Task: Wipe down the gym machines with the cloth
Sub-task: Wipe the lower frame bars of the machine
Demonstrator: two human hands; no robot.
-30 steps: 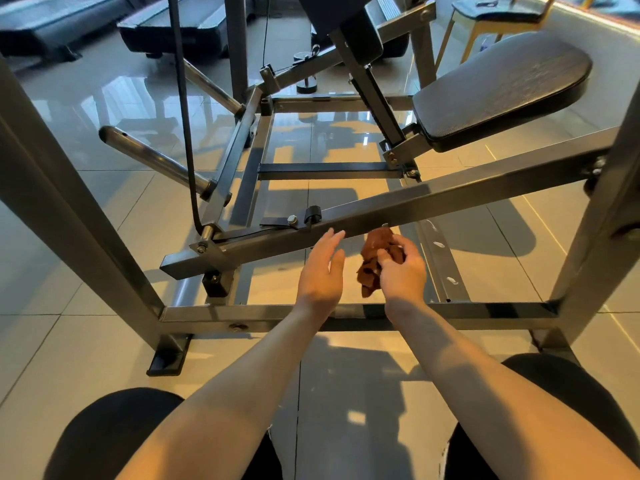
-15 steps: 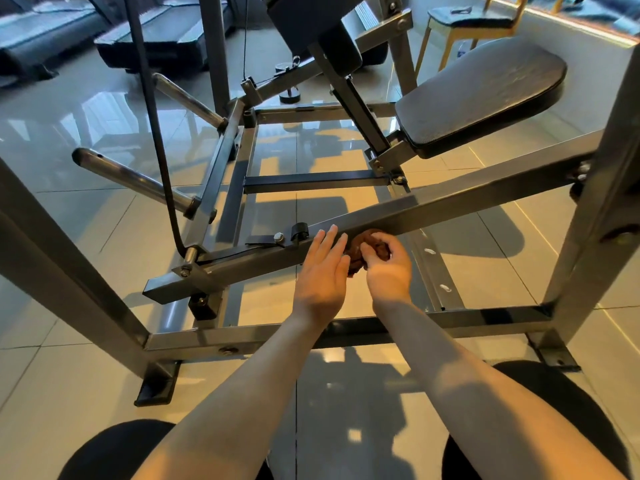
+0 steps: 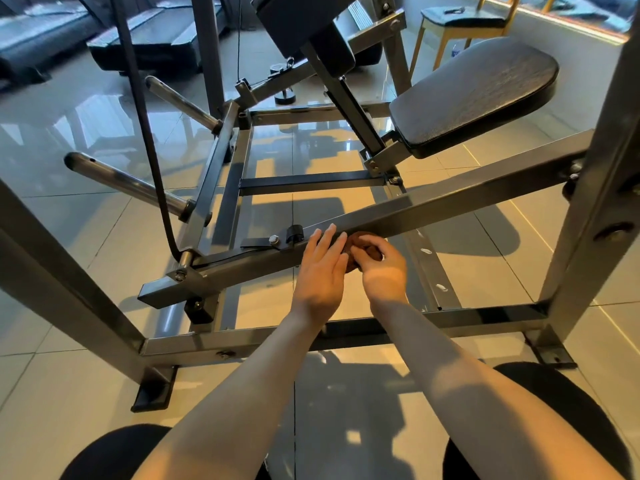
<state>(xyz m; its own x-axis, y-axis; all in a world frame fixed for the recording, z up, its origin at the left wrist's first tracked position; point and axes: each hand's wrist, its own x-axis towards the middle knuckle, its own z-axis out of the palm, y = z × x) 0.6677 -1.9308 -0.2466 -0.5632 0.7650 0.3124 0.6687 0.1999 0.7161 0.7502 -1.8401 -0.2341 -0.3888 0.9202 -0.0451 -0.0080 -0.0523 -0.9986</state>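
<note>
small brown cloth, bunched in right hand against grey bar

The machine frame is smooth grey painted metal with a dull sheen. The seat pad at upper right is matt, grainy black vinyl. The cloth is soft brown fabric. The floor is glossy tile.

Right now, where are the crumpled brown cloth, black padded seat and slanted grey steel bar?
crumpled brown cloth (image 3: 363, 240): head view, exposed top fold.
black padded seat (image 3: 478, 95): head view, pad's middle.
slanted grey steel bar (image 3: 450, 202): head view, mid-span.
</note>
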